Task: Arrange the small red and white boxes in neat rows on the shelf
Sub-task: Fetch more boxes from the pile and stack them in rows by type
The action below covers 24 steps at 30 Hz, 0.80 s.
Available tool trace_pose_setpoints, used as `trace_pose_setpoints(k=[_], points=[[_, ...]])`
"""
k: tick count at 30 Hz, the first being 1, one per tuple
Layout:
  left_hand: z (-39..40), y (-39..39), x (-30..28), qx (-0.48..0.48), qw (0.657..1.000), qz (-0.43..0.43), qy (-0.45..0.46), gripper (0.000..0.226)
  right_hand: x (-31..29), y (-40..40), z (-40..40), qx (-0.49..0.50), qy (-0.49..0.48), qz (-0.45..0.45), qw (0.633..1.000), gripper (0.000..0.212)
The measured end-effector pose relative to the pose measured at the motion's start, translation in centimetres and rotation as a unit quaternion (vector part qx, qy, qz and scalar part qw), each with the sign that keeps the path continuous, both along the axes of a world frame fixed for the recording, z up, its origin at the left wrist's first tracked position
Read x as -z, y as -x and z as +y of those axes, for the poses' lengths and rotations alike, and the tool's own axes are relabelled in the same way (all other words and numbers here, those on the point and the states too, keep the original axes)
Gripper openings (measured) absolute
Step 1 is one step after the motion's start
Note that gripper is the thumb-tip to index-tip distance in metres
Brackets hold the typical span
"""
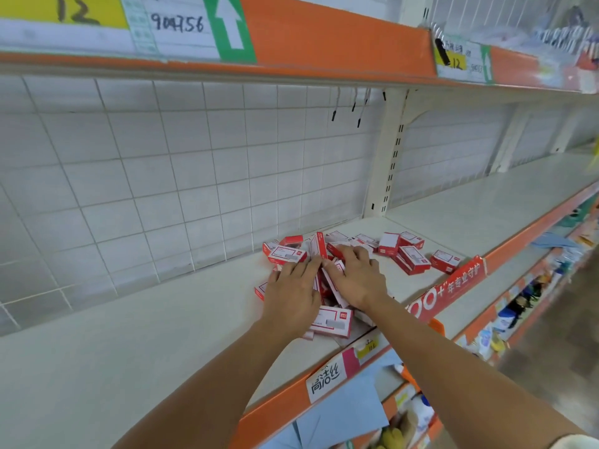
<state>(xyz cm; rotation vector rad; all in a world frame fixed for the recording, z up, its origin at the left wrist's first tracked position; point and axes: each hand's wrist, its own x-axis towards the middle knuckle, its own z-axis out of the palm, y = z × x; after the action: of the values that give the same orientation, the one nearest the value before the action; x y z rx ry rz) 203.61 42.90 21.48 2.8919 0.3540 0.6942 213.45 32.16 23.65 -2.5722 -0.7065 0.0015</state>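
Several small red and white boxes lie in a loose, jumbled heap on the white shelf, some flat, some on edge. My left hand lies palm down on the left side of the heap, fingers straight and pointing toward the back grid. My right hand rests palm down beside it on the middle of the heap, fingers slightly bent over the boxes. One larger box lies flat just in front of my hands, between my wrists. The boxes under my palms are hidden.
A white wire grid backs the shelf. The orange front rail carries price tags and a red banner. An upper shelf edge hangs overhead. Lower shelves at the right hold mixed goods.
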Motion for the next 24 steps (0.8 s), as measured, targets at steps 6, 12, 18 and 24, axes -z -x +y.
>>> trace_pose_setpoints(k=[6, 12, 18, 24], points=[[0.9, 1.7, -0.1, -0.037, 0.999, 0.02, -0.016, 0.055, 0.0, 1.2, 0.6, -0.031, 0.009, -0.001, 0.999, 0.064], [2.4, 4.2, -0.5, -0.094, 0.993, 0.061, 0.046, 0.046, -0.7, 2.1, 0.7, -0.02, 0.086, -0.079, 0.993, 0.065], [3.2, 7.4, -1.9, -0.105, 0.989, 0.085, 0.063, 0.036, -0.7, 7.0, 0.0, -0.153, 0.044, -0.296, 0.942, 0.039], [2.8, 9.6, -2.5, -0.103, 0.987, 0.119, 0.03, 0.035, 0.6, 10.0, -2.0, -0.181, 0.098, -0.234, 0.95, 0.061]])
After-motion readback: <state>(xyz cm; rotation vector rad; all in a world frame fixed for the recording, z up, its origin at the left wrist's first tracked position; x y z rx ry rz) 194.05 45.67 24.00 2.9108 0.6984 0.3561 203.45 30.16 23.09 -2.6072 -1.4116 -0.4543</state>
